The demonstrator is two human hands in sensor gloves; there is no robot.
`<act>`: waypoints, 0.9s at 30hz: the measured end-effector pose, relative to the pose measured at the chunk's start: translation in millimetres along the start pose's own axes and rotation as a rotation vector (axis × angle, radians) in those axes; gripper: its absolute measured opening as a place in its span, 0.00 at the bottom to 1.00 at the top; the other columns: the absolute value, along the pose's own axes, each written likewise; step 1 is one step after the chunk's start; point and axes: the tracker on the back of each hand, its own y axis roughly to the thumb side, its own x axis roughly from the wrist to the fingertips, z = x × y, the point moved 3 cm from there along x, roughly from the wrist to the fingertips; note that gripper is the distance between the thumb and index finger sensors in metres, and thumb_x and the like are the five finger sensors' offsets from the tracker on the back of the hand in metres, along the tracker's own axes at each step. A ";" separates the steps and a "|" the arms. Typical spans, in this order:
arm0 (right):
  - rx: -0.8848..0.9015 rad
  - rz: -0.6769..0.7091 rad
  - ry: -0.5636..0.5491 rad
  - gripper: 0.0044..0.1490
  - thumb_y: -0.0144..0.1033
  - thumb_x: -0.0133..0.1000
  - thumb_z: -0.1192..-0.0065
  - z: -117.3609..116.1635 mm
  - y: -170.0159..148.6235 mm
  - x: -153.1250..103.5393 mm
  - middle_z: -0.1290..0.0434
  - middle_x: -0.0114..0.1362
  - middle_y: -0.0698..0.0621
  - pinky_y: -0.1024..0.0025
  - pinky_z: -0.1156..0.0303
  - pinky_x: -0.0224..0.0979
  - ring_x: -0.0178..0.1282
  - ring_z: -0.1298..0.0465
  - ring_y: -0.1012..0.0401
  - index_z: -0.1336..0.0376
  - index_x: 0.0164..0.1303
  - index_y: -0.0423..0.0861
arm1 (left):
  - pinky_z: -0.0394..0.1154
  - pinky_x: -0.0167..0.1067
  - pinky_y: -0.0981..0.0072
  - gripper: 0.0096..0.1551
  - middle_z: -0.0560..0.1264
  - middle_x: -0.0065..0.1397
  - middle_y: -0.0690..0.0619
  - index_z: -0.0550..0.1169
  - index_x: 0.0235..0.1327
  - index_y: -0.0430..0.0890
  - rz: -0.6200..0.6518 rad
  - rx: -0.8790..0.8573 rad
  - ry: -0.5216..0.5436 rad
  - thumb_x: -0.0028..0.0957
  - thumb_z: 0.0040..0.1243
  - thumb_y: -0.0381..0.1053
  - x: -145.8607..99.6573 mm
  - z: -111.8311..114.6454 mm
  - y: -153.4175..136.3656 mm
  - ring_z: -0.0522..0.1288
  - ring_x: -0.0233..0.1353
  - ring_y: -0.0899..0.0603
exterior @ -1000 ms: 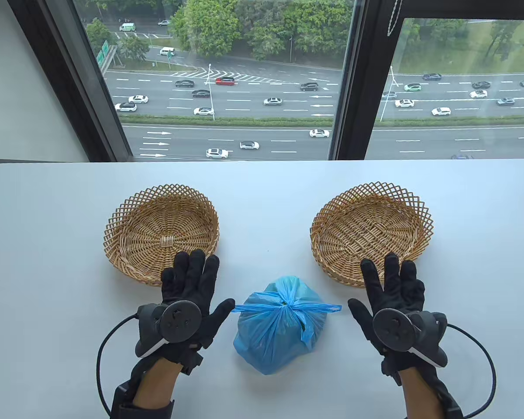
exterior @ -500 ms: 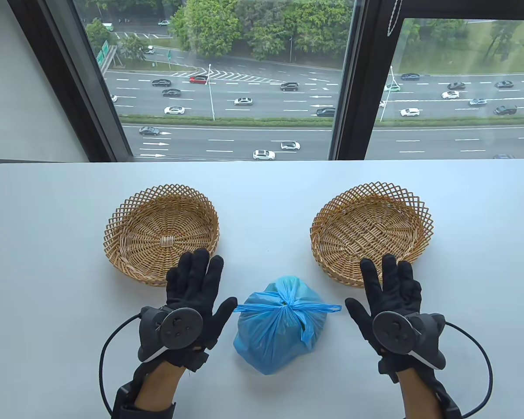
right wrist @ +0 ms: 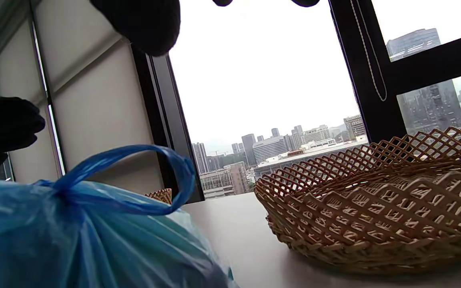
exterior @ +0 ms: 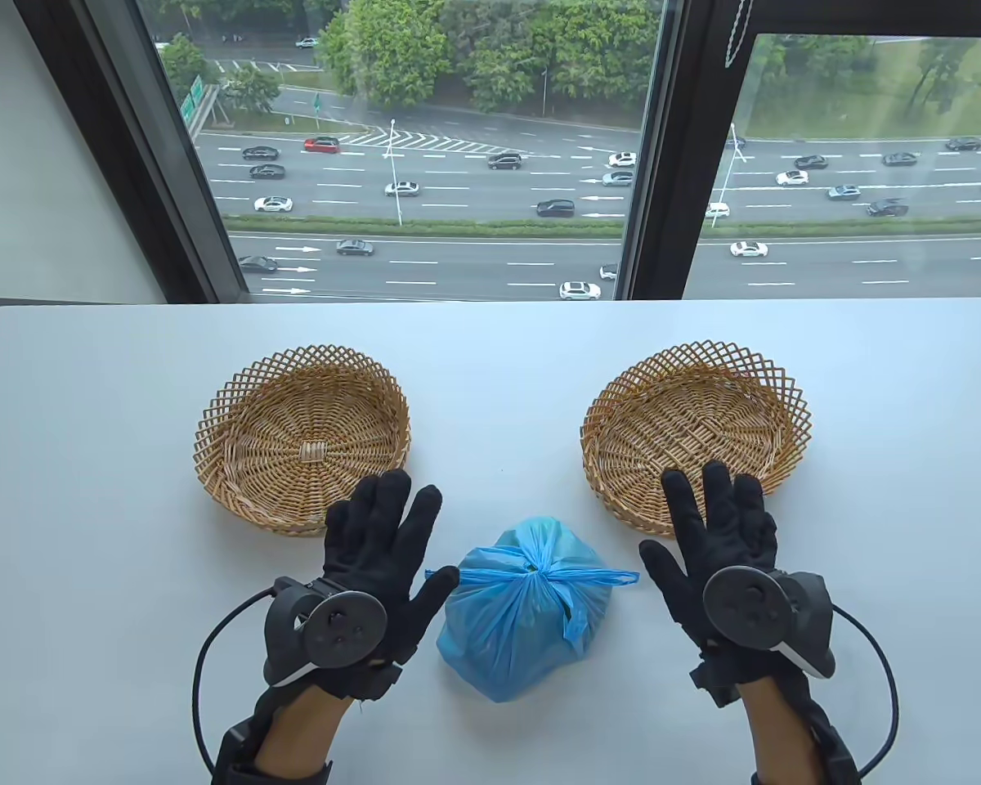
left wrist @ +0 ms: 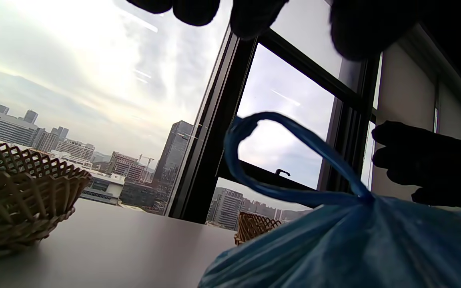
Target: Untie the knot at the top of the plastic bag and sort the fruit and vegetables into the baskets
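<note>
A blue plastic bag (exterior: 523, 630) sits knotted at the table's near centre, its knot (exterior: 541, 572) on top and a handle loop sticking out to each side. My left hand (exterior: 384, 540) hovers flat with fingers spread just left of the bag, the thumb tip overlapping the left loop's end. My right hand (exterior: 719, 531) is spread the same way on the right, its thumb a little short of the right loop. In the left wrist view the loop (left wrist: 254, 128) stands free below my fingers (left wrist: 250, 16). The bag's contents are hidden.
Two shallow wicker baskets stand beyond the hands, one at the left (exterior: 212, 425) and one at the right (exterior: 797, 409), both holding nothing. The white table (exterior: 490, 368) ends at a window wall behind them. Glove cables loop out beside each wrist.
Both hands have drifted inward towards the bag and slightly forward, fingers still spread. The bag and baskets have not moved.
</note>
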 end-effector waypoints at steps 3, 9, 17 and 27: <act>-0.024 0.026 -0.010 0.49 0.53 0.67 0.46 9.1 12.4 13.5 0.62 0.88 0.27 0.21 0.54 0.72 0.80 0.60 0.21 0.64 0.90 0.51 | 0.48 0.71 0.27 0.47 0.52 0.89 0.41 0.61 0.85 0.53 0.015 -0.009 0.036 0.53 0.53 0.70 -0.4 -0.4 4.2 0.50 0.84 0.29; 0.030 0.132 -0.158 0.44 0.51 0.66 0.44 -0.4 25.9 22.5 0.52 0.89 0.32 0.24 0.47 0.73 0.82 0.48 0.26 0.56 0.89 0.53 | 0.50 0.71 0.28 0.46 0.55 0.88 0.41 0.63 0.83 0.53 0.053 -0.030 0.034 0.52 0.54 0.70 -1.2 5.1 17.2 0.51 0.83 0.28; 0.094 0.225 -0.028 0.35 0.46 0.65 0.44 -38.9 41.0 16.1 0.40 0.85 0.36 0.25 0.44 0.71 0.81 0.43 0.28 0.44 0.84 0.50 | 0.53 0.70 0.29 0.34 0.62 0.84 0.41 0.80 0.60 0.49 0.115 0.021 0.038 0.51 0.59 0.70 -2.3 21.1 47.0 0.55 0.81 0.28; 0.281 0.308 0.157 0.34 0.46 0.66 0.52 -72.0 59.5 28.3 0.33 0.82 0.44 0.26 0.41 0.71 0.82 0.39 0.34 0.40 0.83 0.48 | 0.46 0.71 0.26 0.65 0.48 0.89 0.39 0.55 0.86 0.47 0.141 0.148 -0.229 0.43 0.63 0.79 -4.8 65.5 80.9 0.44 0.83 0.27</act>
